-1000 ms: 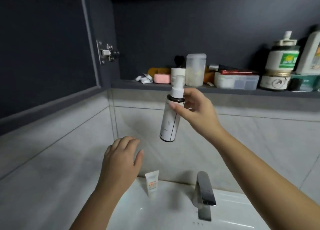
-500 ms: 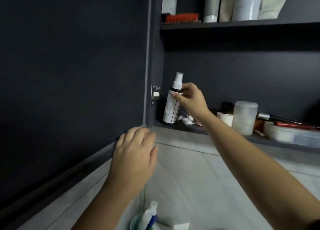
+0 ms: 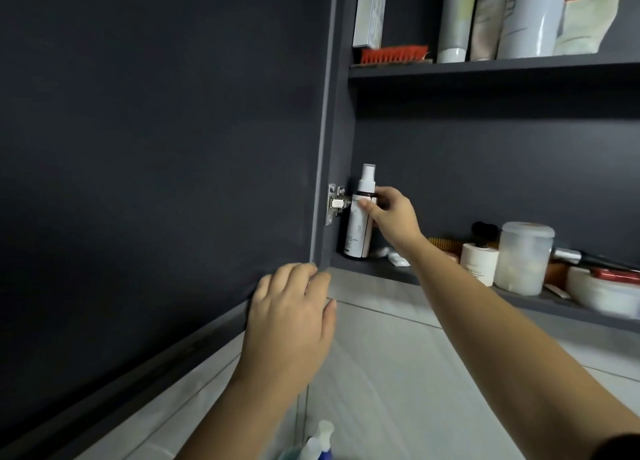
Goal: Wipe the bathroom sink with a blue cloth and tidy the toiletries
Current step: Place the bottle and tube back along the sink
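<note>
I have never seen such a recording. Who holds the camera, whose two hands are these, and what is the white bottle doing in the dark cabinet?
No machine is here. A person wears one camera on the head, so you look up along their own arms into an open wall cabinet. The right hand grips a white spray bottle near its neck and stands it upright at the far left of the lower shelf, beside the door hinge. The left hand holds nothing; its fingertips rest at the bottom corner of the open cabinet door. Further right on that shelf stand a small white pump bottle and a cloudy lidded jar. The upper shelf carries tubes and an orange brush.
</note>
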A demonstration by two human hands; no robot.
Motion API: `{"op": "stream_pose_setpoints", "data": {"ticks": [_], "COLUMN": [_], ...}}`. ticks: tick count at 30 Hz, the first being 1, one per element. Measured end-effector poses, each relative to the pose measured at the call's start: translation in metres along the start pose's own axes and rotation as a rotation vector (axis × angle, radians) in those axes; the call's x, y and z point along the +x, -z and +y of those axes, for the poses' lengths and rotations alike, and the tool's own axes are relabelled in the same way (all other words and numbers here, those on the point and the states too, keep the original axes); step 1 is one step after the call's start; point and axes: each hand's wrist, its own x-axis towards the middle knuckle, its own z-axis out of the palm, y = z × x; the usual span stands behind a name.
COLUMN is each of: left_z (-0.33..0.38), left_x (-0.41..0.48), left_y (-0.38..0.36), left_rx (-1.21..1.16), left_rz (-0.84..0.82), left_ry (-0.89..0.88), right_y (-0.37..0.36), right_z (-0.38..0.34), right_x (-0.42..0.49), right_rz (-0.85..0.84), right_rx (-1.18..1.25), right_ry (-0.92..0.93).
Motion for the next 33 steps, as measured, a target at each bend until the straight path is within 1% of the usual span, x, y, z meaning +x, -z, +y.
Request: {"op": "stream_pose_setpoints", "data": {"ticks": [4, 11, 15, 18, 25, 30, 33], "left_z": [0.001, 0.001, 0.001, 0.0, 0.0, 0.001, 0.001], "left_x": [-0.001, 0.0, -0.001, -0.002, -0.002, -0.001, -0.001], "left_y": [-0.001, -0.003, -0.004, -0.005, -0.003, -0.002, 0.0], "left_rx": [0.001, 0.003, 0.012, 0.013, 0.006, 0.007, -0.003], "left_rz": [0.002, 0.028, 0.042, 0.056, 0.037, 0.017, 0.013], "left_ry": [-0.003, 0.0, -0.007, -0.009, -0.018, -0.009, -0.016], "right_y": [-0.002, 0.001, 0.003, 0.002, 0.002, 0.004, 0.007], "right_z": [-0.003, -0.011, -0.009, -0.009, -0.011, -0.005, -0.009], "right_x": [-0.003, -0.006, -0.006, -0.007, -0.009, -0.009, -0.019], "right_rz": [0.029, 0.01, 0.028, 0.018, 0.017, 0.002, 0.025], "right_rx": [-0.008, -0.06, -0.053, -0.06, -0.107, -0.094, -0.081], "right_ry": [0.005, 0.056, 0.004, 0.01, 0.007, -0.053, -0.069]}}
